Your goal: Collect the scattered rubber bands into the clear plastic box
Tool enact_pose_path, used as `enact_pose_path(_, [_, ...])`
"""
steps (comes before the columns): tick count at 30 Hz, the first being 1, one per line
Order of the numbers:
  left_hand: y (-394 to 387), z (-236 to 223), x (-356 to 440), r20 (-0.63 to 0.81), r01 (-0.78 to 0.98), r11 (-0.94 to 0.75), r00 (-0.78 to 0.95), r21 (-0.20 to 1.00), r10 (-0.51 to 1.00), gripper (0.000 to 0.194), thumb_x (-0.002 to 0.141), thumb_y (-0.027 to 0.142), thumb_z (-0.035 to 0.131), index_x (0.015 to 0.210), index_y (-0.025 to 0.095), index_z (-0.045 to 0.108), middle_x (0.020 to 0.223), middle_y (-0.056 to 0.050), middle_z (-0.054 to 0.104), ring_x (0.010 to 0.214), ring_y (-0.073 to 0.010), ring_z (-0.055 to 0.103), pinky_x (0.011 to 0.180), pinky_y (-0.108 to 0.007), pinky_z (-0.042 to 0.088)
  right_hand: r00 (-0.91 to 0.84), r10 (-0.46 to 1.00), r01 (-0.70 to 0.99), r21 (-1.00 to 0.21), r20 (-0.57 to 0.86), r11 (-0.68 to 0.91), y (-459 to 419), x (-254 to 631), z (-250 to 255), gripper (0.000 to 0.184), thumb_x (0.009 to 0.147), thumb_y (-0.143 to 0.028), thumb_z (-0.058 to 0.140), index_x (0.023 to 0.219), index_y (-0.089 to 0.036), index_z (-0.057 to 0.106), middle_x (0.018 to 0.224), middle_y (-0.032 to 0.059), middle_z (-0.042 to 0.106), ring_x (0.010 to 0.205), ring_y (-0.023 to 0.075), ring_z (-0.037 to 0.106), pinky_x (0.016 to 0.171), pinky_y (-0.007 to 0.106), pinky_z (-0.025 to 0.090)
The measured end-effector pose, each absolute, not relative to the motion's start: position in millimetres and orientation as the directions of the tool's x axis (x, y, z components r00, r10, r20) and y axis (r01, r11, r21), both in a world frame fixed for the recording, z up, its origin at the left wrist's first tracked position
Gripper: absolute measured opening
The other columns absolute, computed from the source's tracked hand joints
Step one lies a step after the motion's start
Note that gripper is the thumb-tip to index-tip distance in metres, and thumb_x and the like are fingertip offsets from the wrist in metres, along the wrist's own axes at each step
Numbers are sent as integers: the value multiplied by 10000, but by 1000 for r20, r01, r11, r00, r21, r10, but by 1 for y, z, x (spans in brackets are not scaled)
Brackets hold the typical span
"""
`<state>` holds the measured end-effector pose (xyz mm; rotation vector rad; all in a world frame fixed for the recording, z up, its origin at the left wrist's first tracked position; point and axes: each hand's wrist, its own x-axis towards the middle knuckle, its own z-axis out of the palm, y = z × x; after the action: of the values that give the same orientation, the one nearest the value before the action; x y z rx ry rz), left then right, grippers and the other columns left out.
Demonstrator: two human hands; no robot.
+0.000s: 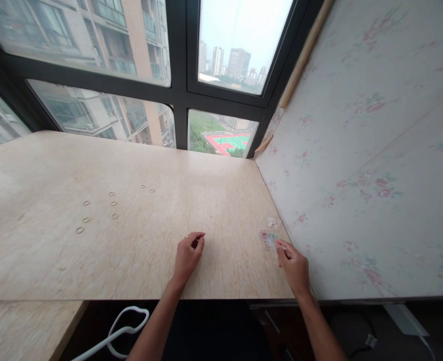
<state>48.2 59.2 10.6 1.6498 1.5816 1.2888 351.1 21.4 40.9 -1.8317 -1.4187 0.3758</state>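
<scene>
A small clear box (267, 241) with red and green bits in it lies on the stone counter near the wall. My right hand (292, 263) is at the box's right edge, thumb and forefinger pinched together; anything between them is too small to make out. Just behind the box sits a little whitish piece (271, 222). My left hand (189, 254) rests over the middle of the counter, its fingers curled and the tips close together. Whatever they might hold is hidden. Farther left, several thin rings (115, 216) lie flat, spread in loose groups.
The pale marbled counter (221, 200) meets a dark window frame (181, 100) at the back and a flowered wall (356, 175) on the right. Below the front edge, a white curved tube (119, 331) stands at left and a drawer front (276, 328) shows.
</scene>
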Motion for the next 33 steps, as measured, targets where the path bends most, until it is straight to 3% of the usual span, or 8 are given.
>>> enact_pose_path(5, [59, 9, 48, 265, 462, -177, -132, 869, 955, 178, 841, 235, 521, 891, 183, 684, 876, -51, 725, 782, -185, 678, 702, -310, 548, 295, 920, 687, -726, 259, -16, 5, 345, 30, 410, 851, -477, 502, 990, -155, 714, 505, -10, 581, 437, 151, 512, 480, 263, 429])
enact_pose_path(8, [59, 9, 48, 253, 460, -170, -126, 872, 959, 180, 841, 238, 524, 895, 178, 685, 873, -53, 723, 776, -181, 673, 692, -301, 541, 269, 926, 682, -731, 265, 11, -3, 340, 18, 401, 846, -490, 506, 973, -177, 721, 692, 48, 704, 584, 191, 634, 560, 273, 494])
enact_pose_path(11, [58, 8, 48, 253, 454, -176, -115, 874, 961, 178, 834, 229, 525, 893, 173, 684, 856, -54, 720, 757, -174, 663, 688, -299, 533, 246, 928, 690, -723, 281, 36, -8, 339, 9, 416, 840, -507, 510, 969, -174, 723, 849, 82, 738, 708, 213, 677, 648, 277, 523])
enact_pose_path(17, [55, 8, 51, 241, 441, -162, -128, 883, 962, 171, 827, 199, 526, 876, 167, 687, 839, -57, 715, 738, -158, 646, 702, -291, 514, 261, 947, 685, -728, 189, -44, -8, 347, 9, 555, 836, -589, 463, 1010, -124, 710, 549, 19, 628, 470, 156, 563, 497, 224, 464])
enact_pose_path(21, [53, 6, 52, 235, 422, -152, -150, 894, 960, 167, 823, 198, 536, 867, 167, 693, 831, -58, 711, 735, -154, 637, 697, -283, 510, 261, 953, 714, -695, 151, -85, -8, 350, 11, 643, 806, -660, 439, 1009, -115, 714, 523, 9, 586, 476, 158, 555, 481, 221, 438])
enact_pose_path(24, [54, 5, 51, 184, 293, -129, -169, 947, 968, 175, 817, 220, 543, 880, 161, 695, 798, -55, 705, 660, -136, 628, 624, -254, 514, 269, 958, 715, -686, 97, -131, -8, 350, 12, 683, 789, -685, 426, 1026, -112, 711, 510, 5, 579, 464, 161, 557, 472, 225, 434])
enact_pose_path(28, [59, 7, 33, 102, 94, -77, -294, 993, 950, 210, 800, 275, 563, 903, 143, 690, 770, -55, 695, 556, -113, 599, 508, -221, 496, 277, 958, 724, -671, 70, -160, -7, 352, 13, 714, 733, -718, 436, 999, -121, 722, 552, 28, 627, 504, 190, 598, 495, 243, 454])
enact_pose_path(33, [69, 19, -46, 209, 302, -35, -566, 953, 797, 235, 805, 304, 554, 922, 149, 687, 821, -58, 697, 630, -139, 610, 590, -253, 512, 263, 963, 744, -647, 55, -166, -5, 363, 2, 680, 694, -723, 463, 975, -167, 737, 768, 71, 729, 655, 249, 676, 558, 269, 494])
